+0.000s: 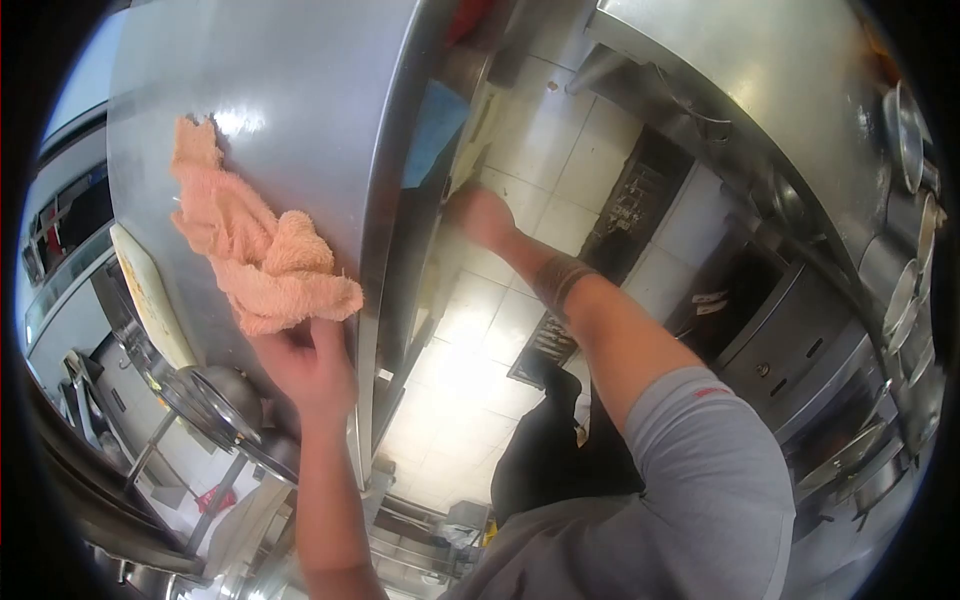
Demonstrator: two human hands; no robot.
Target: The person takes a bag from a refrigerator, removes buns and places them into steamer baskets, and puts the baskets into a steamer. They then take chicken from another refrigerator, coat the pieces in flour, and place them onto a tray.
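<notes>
A crumpled orange towel [255, 250] lies along the steel counter [290, 60] on the left. My left hand [305, 370] is closed on its near end, and most of the fingers are hidden under the cloth. To the right, below the counter edge, a cabinet door [430, 300] stands ajar. My right hand [482, 215] is curled at the door's edge; its fingertips are blurred and partly hidden. Something blue [435, 130] shows in the gap between the counter and the door.
A pale long-handled utensil [150, 290] and round metal pans [228, 405] are beyond the counter's left side. Across the tiled floor [510, 200], with its dark drain grate [630, 205], stands another steel counter [740, 50]. Metal bowls and pots [905, 135] line its far side.
</notes>
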